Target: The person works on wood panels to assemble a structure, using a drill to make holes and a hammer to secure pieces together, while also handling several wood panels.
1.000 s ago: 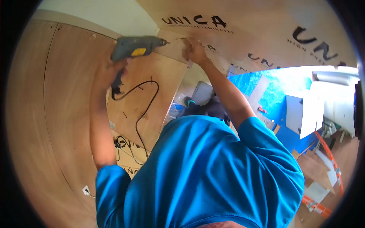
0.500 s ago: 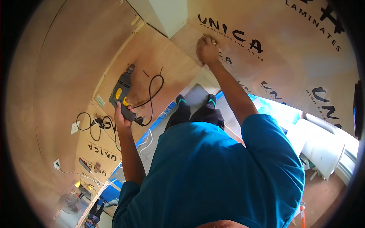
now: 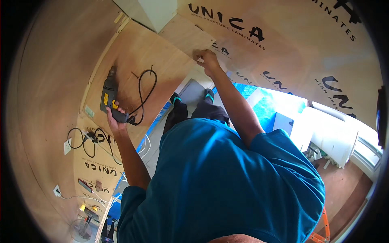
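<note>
Plywood everywhere: broad brown plywood panels (image 3: 48,81) curved around the left of the view, a further plywood sheet printed with black lettering (image 3: 308,44) spanning the upper right. Below, filling the lower middle, a blue short-sleeved shirt (image 3: 227,182) on the person's own torso, with dark trousers (image 3: 202,111) and two feet in dark footwear with teal trim (image 3: 192,96) beyond it. Off to the right, white boards (image 3: 328,135) leaning near a blue sheet (image 3: 265,107) on the floor. Smaller again, a grey electric drill with a yellow switch (image 3: 109,95), lying flat against a plywood panel (image 3: 142,65) at left centre, chuck pointed upward in the view, black cord (image 3: 146,91) looping off its lower end. Left hand (image 3: 115,119) wrapped around the drill's handle, fingers closed on the grip. Right hand (image 3: 207,60) raised at arm's length to the junction of the panels at upper centre, fingers curled and pinched at the edge of a small plywood piece (image 3: 186,36); could not tell whether anything tiny sat between the fingertips. Lower left, further black cable (image 3: 87,139) coiled on a panel near a white wall socket (image 3: 67,146)
</note>
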### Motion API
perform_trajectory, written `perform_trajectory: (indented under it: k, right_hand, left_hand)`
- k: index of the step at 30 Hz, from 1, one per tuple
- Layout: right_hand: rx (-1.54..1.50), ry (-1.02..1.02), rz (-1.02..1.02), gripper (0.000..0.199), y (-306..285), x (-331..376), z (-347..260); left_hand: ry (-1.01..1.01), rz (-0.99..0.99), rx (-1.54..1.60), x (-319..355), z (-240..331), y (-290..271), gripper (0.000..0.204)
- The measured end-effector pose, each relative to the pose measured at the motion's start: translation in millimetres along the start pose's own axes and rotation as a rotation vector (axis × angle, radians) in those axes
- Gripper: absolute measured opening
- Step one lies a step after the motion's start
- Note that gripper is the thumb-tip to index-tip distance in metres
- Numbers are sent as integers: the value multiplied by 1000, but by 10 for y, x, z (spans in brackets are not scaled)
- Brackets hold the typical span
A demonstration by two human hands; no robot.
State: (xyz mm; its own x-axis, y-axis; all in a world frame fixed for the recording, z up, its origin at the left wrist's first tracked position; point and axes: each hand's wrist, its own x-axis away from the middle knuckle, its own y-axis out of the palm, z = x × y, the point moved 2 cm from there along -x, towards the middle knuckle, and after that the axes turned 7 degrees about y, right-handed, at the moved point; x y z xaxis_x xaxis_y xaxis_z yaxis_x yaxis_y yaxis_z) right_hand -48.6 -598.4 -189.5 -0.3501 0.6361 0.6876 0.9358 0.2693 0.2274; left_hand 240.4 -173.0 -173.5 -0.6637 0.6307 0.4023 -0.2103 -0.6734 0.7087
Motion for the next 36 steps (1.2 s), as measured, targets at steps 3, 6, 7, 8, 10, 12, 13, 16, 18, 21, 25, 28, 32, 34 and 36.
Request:
perform_trajectory:
  k: [3,6,7,8,10,12,13,16,18,21,25,28,32,34,36]
  right_hand:
    - [10,66,30,48,155,34,-177]
    - [-35,149,161,48,277,0,-205]
    - [-54,147,211,46,314,-25,-186]
    - [-81,136,282,45,329,-52,-164]
    - [-67,109,287,32,320,-108,-124]
    - [-51,80,311,19,189,-146,-116]
    - [3,83,132,20,72,-140,-121]
    - [98,121,-125,24,-303,-157,-210]
    - [131,176,-179,27,-562,-181,-235]
    - [80,189,-234,34,-800,-260,-272]
    - [75,127,-158,35,-816,-331,-223]
    - [113,55,-161,36,-719,-363,-196]
    - [164,44,-177,34,-798,-495,-112]
    - [61,134,-210,34,-921,-625,-12]
    - [-119,271,-200,39,-1065,-763,148]
  left_hand:
    - [80,140,-106,0,27,3,47]
    - [89,282,-280,71,44,60,43]
    - [54,411,-425,114,47,74,42]
    - [55,363,-390,140,36,125,42]
    - [77,444,-526,192,12,200,40]
    - [103,459,-532,213,-52,274,41]
    - [129,511,-571,214,-83,298,41]
    - [261,758,-901,230,-127,343,48]
    - [419,829,-1197,267,-129,430,48]
    - [705,800,-1577,477,-265,733,43]
    - [702,198,-1310,879,-1110,1433,24]
    - [291,-262,-1244,1025,-1955,1941,19]
    - [-107,-357,-1185,836,-2814,2015,24]
    - [-266,-247,-1077,627,-3138,1808,25]
    - [-373,128,-384,416,-3517,1553,26]
